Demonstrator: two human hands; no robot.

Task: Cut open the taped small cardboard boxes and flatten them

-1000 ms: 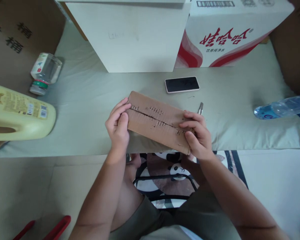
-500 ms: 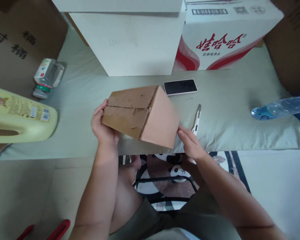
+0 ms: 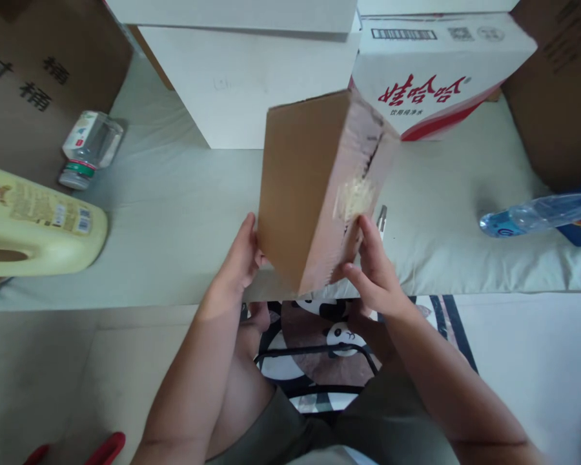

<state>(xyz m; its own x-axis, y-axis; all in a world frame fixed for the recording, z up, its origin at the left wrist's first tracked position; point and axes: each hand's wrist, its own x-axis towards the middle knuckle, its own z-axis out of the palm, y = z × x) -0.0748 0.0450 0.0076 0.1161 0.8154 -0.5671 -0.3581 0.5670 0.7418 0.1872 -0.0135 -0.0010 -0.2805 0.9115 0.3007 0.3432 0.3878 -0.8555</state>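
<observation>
I hold a brown cardboard box (image 3: 300,187) upright on end over the pale cloth-covered surface (image 3: 174,219). My left hand (image 3: 239,261) presses against its lower left side, fingers wrapped round the bottom edge. My right hand (image 3: 372,268) grips its lower right face, which bears a torn seam and tape residue. A small metal cutter (image 3: 381,218) lies just behind my right hand, mostly hidden by the box.
A white box (image 3: 252,84) and a red-and-white printed carton (image 3: 430,71) stand at the back. A yellow jug (image 3: 33,223) and a clear jar (image 3: 90,145) lie at the left, a plastic water bottle (image 3: 532,216) at the right. Brown cartons flank both sides.
The box has been turned from lying flat with its seam up to standing on end, and lifted higher. It now hides the phone. My hands have shifted to its lower end.
</observation>
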